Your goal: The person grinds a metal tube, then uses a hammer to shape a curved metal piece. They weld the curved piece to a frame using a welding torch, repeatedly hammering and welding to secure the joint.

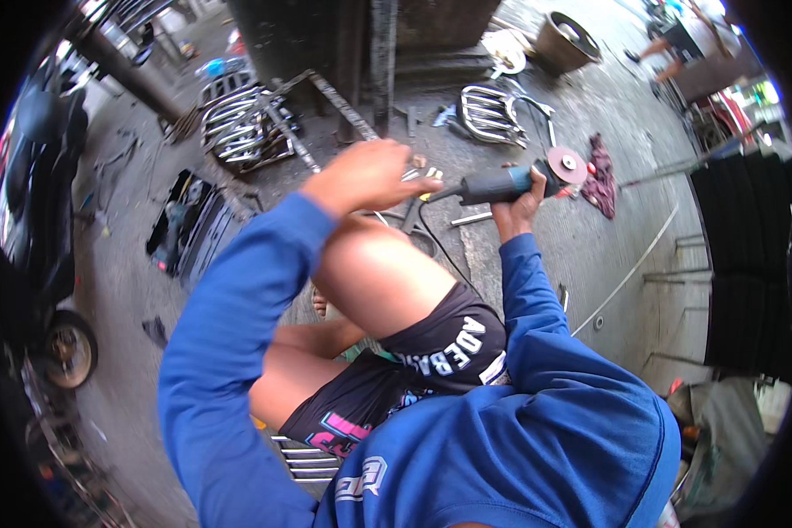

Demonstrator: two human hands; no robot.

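My right hand [521, 204] is wrapped around the head end of an angle grinder [493, 185], dark with a teal-blue body. Its round pinkish disc [567, 165] points away to the right, and the black cord [449, 251] drops from its tail past my knee. Slightly blurred, my left hand [370, 174] hovers above my raised knee, its thumb stretched toward the grinder's tail. The underside of its fingers is hidden. Just beyond that hand stands a bent flat metal frame [339, 101], one end passing behind it; whether they touch I cannot tell.
Chrome tube racks [246, 128] are piled at the far left, and another chrome rack [493, 114] lies ahead. An open toolbox [189, 224] sits left. A maroon rag [600, 176] is beside the disc. A motorbike [44, 194] stands at the left edge; a bucket [565, 44] stands far right.
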